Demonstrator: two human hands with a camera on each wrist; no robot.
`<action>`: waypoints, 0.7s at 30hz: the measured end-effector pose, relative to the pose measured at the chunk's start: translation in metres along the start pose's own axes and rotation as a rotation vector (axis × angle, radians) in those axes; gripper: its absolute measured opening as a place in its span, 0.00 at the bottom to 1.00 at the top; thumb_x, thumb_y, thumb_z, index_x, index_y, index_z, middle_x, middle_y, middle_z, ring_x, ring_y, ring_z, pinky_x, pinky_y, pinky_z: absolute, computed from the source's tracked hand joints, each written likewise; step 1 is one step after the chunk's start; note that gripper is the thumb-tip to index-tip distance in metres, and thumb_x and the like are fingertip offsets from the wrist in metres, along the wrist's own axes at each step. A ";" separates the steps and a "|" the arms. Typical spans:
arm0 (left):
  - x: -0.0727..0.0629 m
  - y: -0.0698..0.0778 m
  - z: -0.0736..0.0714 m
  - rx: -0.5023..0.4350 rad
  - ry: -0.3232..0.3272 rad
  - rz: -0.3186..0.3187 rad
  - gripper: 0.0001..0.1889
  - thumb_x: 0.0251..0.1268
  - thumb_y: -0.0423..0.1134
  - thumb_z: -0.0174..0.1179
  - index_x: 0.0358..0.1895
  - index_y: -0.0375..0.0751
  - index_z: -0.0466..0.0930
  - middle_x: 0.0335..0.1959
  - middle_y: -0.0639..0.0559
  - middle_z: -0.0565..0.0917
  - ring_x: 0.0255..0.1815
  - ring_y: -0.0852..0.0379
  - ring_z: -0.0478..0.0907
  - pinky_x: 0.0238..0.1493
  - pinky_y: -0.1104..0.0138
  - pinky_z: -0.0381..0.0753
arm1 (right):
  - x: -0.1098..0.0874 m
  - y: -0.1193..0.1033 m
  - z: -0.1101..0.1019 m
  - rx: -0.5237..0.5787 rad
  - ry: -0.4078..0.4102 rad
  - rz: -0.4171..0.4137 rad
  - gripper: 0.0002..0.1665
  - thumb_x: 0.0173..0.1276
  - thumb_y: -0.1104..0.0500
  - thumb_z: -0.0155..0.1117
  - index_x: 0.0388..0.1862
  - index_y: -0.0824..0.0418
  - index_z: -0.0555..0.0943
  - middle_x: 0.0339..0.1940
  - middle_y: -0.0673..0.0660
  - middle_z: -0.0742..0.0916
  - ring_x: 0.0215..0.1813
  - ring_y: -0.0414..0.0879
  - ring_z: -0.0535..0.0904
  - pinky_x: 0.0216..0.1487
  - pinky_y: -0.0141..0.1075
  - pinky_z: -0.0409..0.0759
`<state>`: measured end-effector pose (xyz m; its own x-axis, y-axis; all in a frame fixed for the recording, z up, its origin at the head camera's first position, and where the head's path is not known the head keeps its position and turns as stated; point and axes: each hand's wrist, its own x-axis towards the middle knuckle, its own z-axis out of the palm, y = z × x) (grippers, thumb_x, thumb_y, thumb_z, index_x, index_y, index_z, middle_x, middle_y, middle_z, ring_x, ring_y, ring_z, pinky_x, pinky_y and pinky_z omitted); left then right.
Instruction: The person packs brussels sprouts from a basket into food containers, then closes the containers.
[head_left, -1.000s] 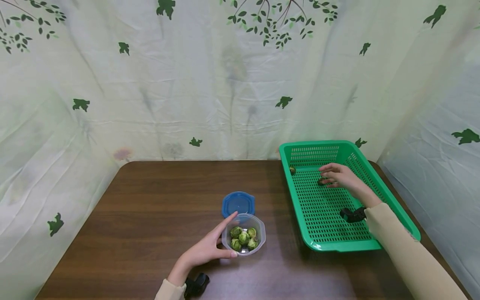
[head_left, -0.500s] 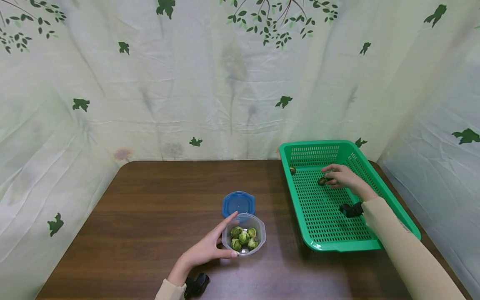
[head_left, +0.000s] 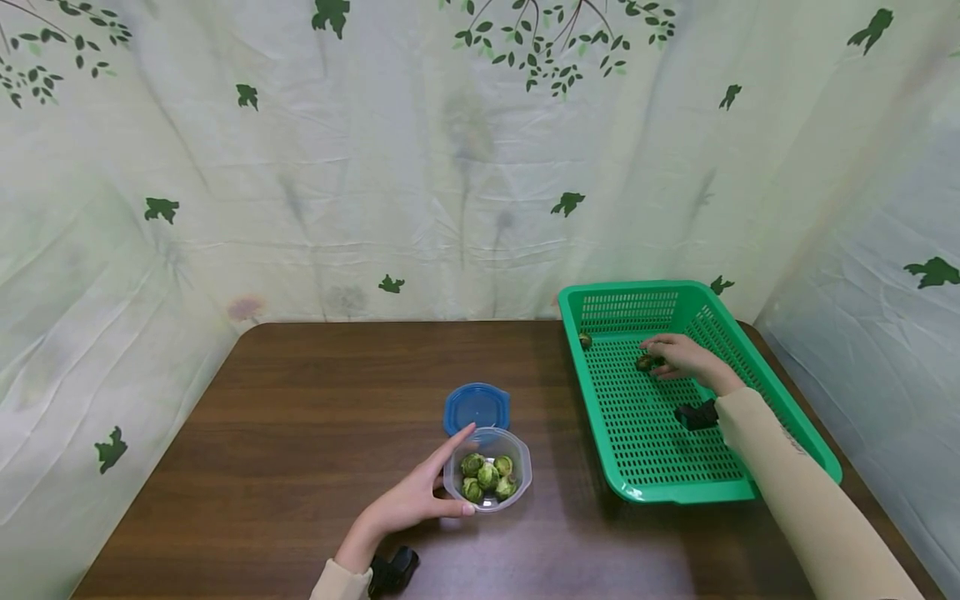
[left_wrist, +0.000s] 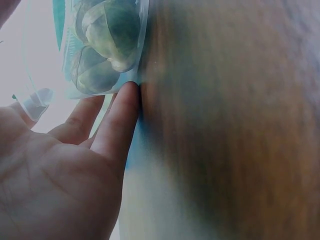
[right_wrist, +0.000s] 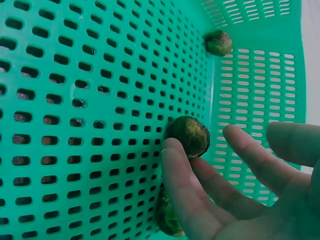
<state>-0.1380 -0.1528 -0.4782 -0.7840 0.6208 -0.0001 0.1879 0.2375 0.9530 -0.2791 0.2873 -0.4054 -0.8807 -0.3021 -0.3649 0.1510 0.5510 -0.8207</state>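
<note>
Beside the clear plastic container point(head_left: 517, 493), my left hand point(head_left: 412, 497) grips its left side, index finger along the rim and thumb at the front. Inside lie several Brussels sprouts point(head_left: 487, 477); two show through the wall in the left wrist view, above the fingers point(left_wrist: 117, 125). My right hand point(head_left: 686, 360) reaches down into the green basket point(head_left: 630, 492). In the right wrist view its spread fingers point(right_wrist: 182, 175) are right at a Brussels sprout point(right_wrist: 190, 136), the thumb standing apart. Another sprout point(right_wrist: 170, 215) lies partly hidden behind the fingers; a third point(right_wrist: 218, 43) sits by the basket wall.
A blue lid point(head_left: 477, 407) lies just behind the container on the brown wooden table point(head_left: 330, 400). The basket fills the table's right side with its rim raised. A pale curtain with leaf prints point(head_left: 420, 167) hangs behind and at both sides.
My right hand has come down closer to the sprouts, its fingers bending inward, and the forearm has shifted slightly left. The left hand and the container stay put.
</note>
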 end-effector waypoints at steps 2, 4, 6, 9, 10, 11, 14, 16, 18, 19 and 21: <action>0.000 0.000 0.000 -0.004 -0.002 0.004 0.51 0.57 0.39 0.70 0.77 0.49 0.43 0.73 0.41 0.56 0.70 0.45 0.56 0.59 0.63 0.68 | 0.001 0.000 0.000 -0.001 -0.010 0.003 0.29 0.81 0.58 0.33 0.71 0.77 0.53 0.69 0.79 0.56 0.61 0.70 0.69 0.58 0.52 0.72; 0.000 0.000 0.000 -0.002 -0.004 0.007 0.50 0.57 0.39 0.69 0.77 0.49 0.43 0.73 0.41 0.56 0.70 0.45 0.55 0.59 0.63 0.68 | 0.002 0.000 0.000 -0.006 -0.017 0.002 0.31 0.81 0.55 0.31 0.71 0.78 0.53 0.69 0.80 0.54 0.61 0.70 0.69 0.58 0.51 0.72; 0.000 0.000 0.000 0.002 -0.004 0.008 0.50 0.57 0.39 0.69 0.77 0.49 0.43 0.73 0.41 0.56 0.70 0.45 0.55 0.59 0.63 0.68 | 0.003 0.000 0.000 -0.011 -0.019 0.000 0.33 0.81 0.53 0.31 0.71 0.78 0.53 0.69 0.80 0.53 0.61 0.70 0.68 0.58 0.51 0.72; 0.000 -0.001 0.000 0.009 -0.002 0.006 0.51 0.57 0.40 0.69 0.77 0.49 0.43 0.73 0.42 0.55 0.71 0.45 0.55 0.60 0.63 0.68 | 0.003 0.001 0.000 -0.023 -0.028 -0.012 0.35 0.81 0.50 0.29 0.70 0.79 0.54 0.68 0.81 0.56 0.62 0.71 0.67 0.59 0.51 0.71; 0.000 -0.001 0.000 0.010 -0.001 0.006 0.51 0.57 0.40 0.70 0.77 0.50 0.43 0.73 0.42 0.56 0.71 0.45 0.55 0.60 0.63 0.68 | 0.003 0.001 0.000 -0.025 -0.031 -0.015 0.35 0.81 0.49 0.29 0.70 0.79 0.55 0.68 0.81 0.57 0.62 0.71 0.66 0.59 0.51 0.70; 0.000 -0.001 0.000 0.011 0.000 0.003 0.51 0.57 0.40 0.70 0.77 0.50 0.43 0.73 0.43 0.56 0.71 0.46 0.55 0.60 0.64 0.67 | 0.003 0.001 0.001 -0.028 -0.035 -0.017 0.36 0.81 0.49 0.29 0.69 0.80 0.55 0.68 0.81 0.58 0.63 0.71 0.66 0.59 0.52 0.70; 0.000 -0.002 0.000 0.014 0.004 -0.008 0.52 0.56 0.41 0.70 0.78 0.52 0.42 0.73 0.45 0.56 0.71 0.48 0.55 0.60 0.64 0.67 | 0.003 0.001 0.001 -0.029 -0.048 -0.018 0.36 0.81 0.49 0.29 0.69 0.80 0.56 0.68 0.80 0.59 0.64 0.72 0.64 0.60 0.53 0.68; 0.000 -0.002 0.000 0.015 0.004 -0.012 0.52 0.56 0.41 0.71 0.78 0.52 0.42 0.73 0.45 0.56 0.71 0.49 0.55 0.60 0.65 0.67 | 0.004 0.001 0.002 -0.030 -0.057 -0.016 0.36 0.81 0.49 0.29 0.69 0.80 0.56 0.68 0.80 0.58 0.64 0.72 0.63 0.61 0.53 0.68; 0.000 -0.002 0.000 0.015 0.005 -0.016 0.52 0.55 0.41 0.71 0.78 0.52 0.42 0.73 0.46 0.57 0.70 0.50 0.56 0.60 0.65 0.67 | 0.004 0.001 0.002 -0.031 -0.064 -0.012 0.36 0.81 0.49 0.29 0.69 0.80 0.55 0.69 0.81 0.56 0.65 0.72 0.62 0.61 0.54 0.67; 0.000 -0.002 0.000 0.015 0.005 -0.016 0.53 0.55 0.41 0.71 0.78 0.52 0.42 0.73 0.46 0.57 0.70 0.49 0.56 0.60 0.65 0.67 | 0.005 0.001 0.002 -0.032 -0.068 -0.008 0.36 0.81 0.49 0.28 0.69 0.80 0.55 0.69 0.81 0.55 0.65 0.72 0.61 0.61 0.54 0.67; 0.000 -0.002 0.000 0.014 0.005 -0.015 0.52 0.55 0.41 0.71 0.78 0.52 0.42 0.73 0.46 0.57 0.70 0.49 0.56 0.60 0.65 0.68 | 0.005 0.001 0.002 -0.033 -0.073 0.000 0.35 0.81 0.50 0.28 0.70 0.80 0.54 0.69 0.82 0.53 0.65 0.72 0.61 0.61 0.53 0.67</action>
<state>-0.1386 -0.1529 -0.4798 -0.7895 0.6136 -0.0131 0.1842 0.2574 0.9486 -0.2827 0.2851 -0.4093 -0.8454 -0.3574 -0.3970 0.1349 0.5763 -0.8060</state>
